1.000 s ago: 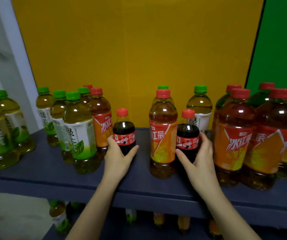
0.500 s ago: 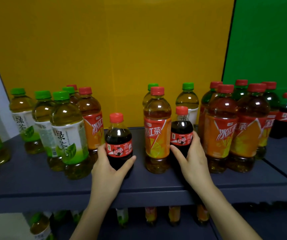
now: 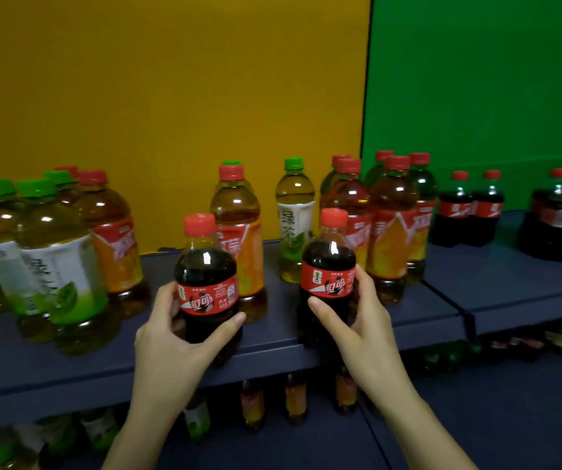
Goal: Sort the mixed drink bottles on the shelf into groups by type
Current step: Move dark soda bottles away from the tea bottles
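Observation:
My left hand (image 3: 174, 340) grips a small dark cola bottle (image 3: 205, 273) with a red cap and red label, held near the front edge of the dark blue shelf (image 3: 69, 368). My right hand (image 3: 360, 320) holds a second cola bottle (image 3: 328, 266) of the same kind. Behind them stand an orange-labelled red tea bottle (image 3: 238, 239) and a green-capped green tea bottle (image 3: 294, 218). Green tea bottles (image 3: 49, 259) cluster at the left. Red tea bottles (image 3: 388, 225) stand grouped to the right.
More cola bottles (image 3: 469, 212) stand on the neighbouring shelf section (image 3: 510, 286) at the right, before a green back panel (image 3: 476, 79). A yellow panel (image 3: 171, 79) backs the left section. A lower shelf holds several more bottles (image 3: 293, 398).
Both hands have pulled their cola bottles forward and up from among the tea bottles. The view has swung right, revealing the cola group on the right shelf.

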Demonstrator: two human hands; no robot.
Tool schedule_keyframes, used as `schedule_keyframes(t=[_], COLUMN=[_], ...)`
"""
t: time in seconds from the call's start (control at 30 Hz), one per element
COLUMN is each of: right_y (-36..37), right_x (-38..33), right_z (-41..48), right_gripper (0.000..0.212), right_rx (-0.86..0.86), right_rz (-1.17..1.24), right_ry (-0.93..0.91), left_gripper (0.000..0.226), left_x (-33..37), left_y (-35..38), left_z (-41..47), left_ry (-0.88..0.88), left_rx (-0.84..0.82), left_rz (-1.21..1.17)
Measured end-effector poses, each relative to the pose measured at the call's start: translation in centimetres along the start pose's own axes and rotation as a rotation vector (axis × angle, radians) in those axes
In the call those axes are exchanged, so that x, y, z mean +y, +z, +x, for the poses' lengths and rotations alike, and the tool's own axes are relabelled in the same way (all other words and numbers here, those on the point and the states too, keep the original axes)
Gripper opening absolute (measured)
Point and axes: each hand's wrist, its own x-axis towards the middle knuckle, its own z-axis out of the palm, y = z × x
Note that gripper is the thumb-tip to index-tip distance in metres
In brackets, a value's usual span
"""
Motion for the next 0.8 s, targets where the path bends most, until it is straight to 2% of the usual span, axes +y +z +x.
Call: schedule_keyframes(t=[0.2,0.43,0.57,0.8], right_y=[-10.3,-23.6,-30.6,-38.5], right_x=[0.1,2.1,3.7,6.8], right_z=[-1.4,-3.2,-4.1,-2.6], right_gripper=[0.062,0.067,0.062,0.066], right_rx=[0.083,0.18,0.203,0.228], right_rz=[0.049,-0.03,-0.062,-0.071], right_ry=[0.011,0.032,0.036,0.034], left_gripper=[0.063,0.059,0.055,0.054], left_x=[5.2,11.5,14.0,16.5], left_y=[7.4,19.2,25.7,34.8], left_z=[-1.6,-5.1,-7.4,-8.8], left_ry=[0.056,0.062,0.055,0.005], left_rx=[-0.115,-0.235,-0.309,-0.345], left_rz=[-0.097,-0.229,-0.281,-0.289])
